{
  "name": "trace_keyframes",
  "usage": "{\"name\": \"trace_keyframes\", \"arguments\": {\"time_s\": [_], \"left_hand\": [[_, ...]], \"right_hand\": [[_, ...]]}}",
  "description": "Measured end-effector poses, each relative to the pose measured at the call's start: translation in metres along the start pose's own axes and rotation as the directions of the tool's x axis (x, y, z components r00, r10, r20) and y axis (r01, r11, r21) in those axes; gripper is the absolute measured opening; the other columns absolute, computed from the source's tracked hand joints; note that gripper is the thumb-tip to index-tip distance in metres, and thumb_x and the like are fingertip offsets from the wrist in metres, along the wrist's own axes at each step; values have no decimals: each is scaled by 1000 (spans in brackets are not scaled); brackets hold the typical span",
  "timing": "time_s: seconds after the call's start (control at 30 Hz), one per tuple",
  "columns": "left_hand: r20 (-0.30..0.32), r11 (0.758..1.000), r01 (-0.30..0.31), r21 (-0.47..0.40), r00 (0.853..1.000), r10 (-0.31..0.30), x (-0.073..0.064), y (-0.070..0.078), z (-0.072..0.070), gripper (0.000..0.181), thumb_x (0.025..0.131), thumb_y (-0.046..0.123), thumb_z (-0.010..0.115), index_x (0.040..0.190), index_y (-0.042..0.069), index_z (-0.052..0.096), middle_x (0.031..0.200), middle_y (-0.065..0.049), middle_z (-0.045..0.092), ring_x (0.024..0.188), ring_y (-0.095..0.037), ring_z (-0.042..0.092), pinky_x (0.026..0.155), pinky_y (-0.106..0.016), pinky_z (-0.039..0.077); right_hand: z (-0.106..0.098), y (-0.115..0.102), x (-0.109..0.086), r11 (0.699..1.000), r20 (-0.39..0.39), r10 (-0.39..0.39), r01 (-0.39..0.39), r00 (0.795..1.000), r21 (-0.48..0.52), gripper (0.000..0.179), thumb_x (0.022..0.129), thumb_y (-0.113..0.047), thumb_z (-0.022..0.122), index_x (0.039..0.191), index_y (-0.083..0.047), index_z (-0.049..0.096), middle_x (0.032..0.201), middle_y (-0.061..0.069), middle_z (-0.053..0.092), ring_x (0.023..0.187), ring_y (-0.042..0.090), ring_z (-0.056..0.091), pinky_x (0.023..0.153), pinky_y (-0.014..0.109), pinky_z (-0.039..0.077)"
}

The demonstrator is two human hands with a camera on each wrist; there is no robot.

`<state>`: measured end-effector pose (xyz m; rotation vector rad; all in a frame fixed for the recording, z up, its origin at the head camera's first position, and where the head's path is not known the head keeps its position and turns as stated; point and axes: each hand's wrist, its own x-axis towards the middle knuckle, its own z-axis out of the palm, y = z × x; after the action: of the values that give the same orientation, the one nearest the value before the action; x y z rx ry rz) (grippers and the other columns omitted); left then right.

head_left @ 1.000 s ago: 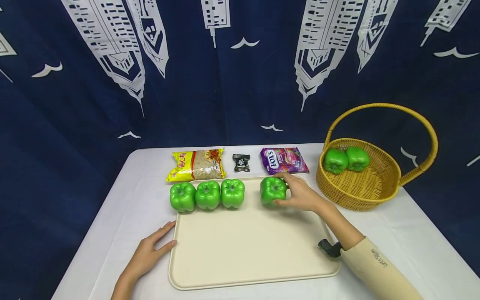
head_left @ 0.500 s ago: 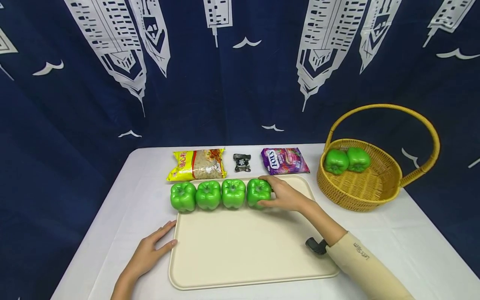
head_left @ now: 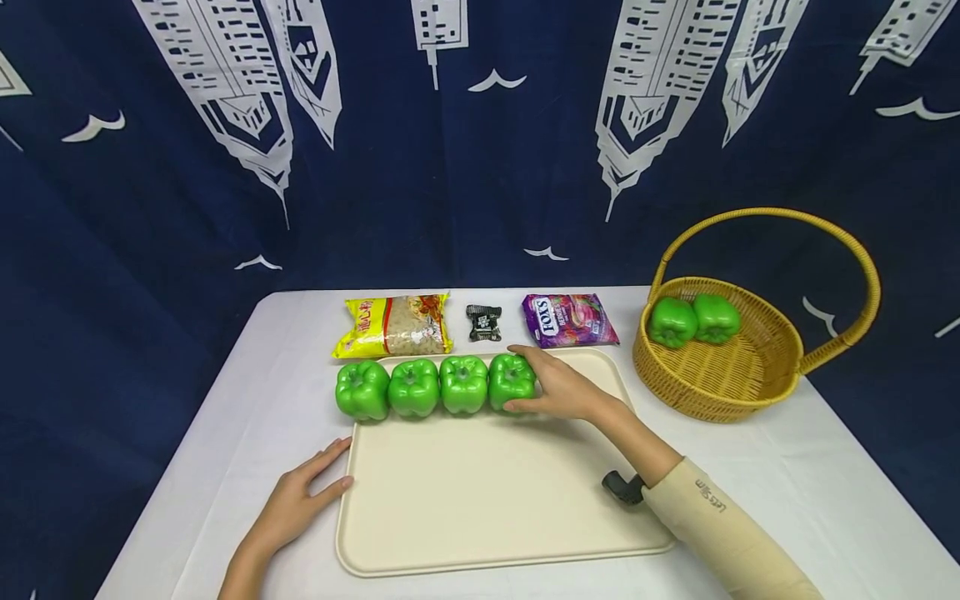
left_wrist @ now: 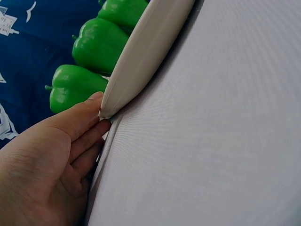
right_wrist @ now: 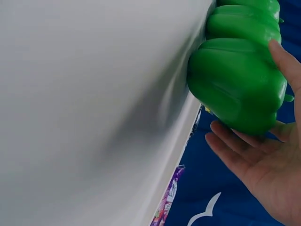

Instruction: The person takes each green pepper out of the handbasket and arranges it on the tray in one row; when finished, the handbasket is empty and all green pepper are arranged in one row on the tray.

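Observation:
Several glossy green bell peppers stand in a row along the far side of a cream tray (head_left: pixel 502 500). The rightmost bell pepper (head_left: pixel 512 380) is held by my right hand (head_left: pixel 558 387), thumb on its near side and fingers behind it. In the right wrist view, that pepper (right_wrist: pixel 235 84) sits close against its neighbour (right_wrist: pixel 240 23), and the palm is partly apart from it. My left hand (head_left: pixel 296 504) lies at the tray's left edge. Its thumb and fingertips touch the rim (left_wrist: pixel 141 56) in the left wrist view. The leftmost pepper (head_left: pixel 363 390) overlaps the tray's far left corner.
A wicker basket (head_left: pixel 705 400) with a tall handle holds two more green peppers (head_left: pixel 693 321) at the right. Behind the tray lie a yellow food packet (head_left: pixel 393 327), a small black wrapped sweet (head_left: pixel 483 322) and a purple candy bag (head_left: pixel 570 320). A white cloth covers the table (head_left: pixel 195 500).
My right hand has moved left with the bell pepper, closing the gap to the row. The left hand keeps its place at the tray's edge.

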<state>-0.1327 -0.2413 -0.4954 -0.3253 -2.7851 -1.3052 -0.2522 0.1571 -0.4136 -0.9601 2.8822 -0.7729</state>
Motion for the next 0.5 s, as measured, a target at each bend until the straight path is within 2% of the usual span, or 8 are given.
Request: {"name": "trace_keyframes", "arguments": {"time_s": [0.13,0.27,0.4,0.5], "left_hand": [[3,1000,3,1,1000,-3,0,1,-1,57,85,40,64,136,18,48,139,-15,41,127,-40,35,104,-56,26],[4,1000,8,9,1000,-8,-1,3,-1,57,85,39,64,136,18,48,139,-16,42,127,-41,35,103,-57,26],[7,1000,15,5,1000,-15,0,3,-1,57,85,39,64,136,18,48,139,-16,41,127,-40,35,103,-57,26],[9,1000,21,1,1000,-21,1,3,-1,57,85,39,64,136,18,48,139,-16,41,128,-40,35,103,-58,26]], "right_hand": [[-5,0,-3,1000,-4,27,-27,1000,-4,99,69,-64,69,143,-13,29,139,10,40,124,26,42,100,46,38],[-19,5,-9,999,-27,36,-36,999,4,100,68,-62,71,144,-13,28,138,10,41,122,28,43,97,48,40],[-39,20,-20,1000,-99,26,-25,995,7,97,71,-53,74,143,-6,29,140,15,38,126,32,38,102,52,33],[-56,37,-33,999,-187,40,-40,982,6,94,72,-46,76,143,-6,29,140,17,37,126,35,37,102,54,32]]}}
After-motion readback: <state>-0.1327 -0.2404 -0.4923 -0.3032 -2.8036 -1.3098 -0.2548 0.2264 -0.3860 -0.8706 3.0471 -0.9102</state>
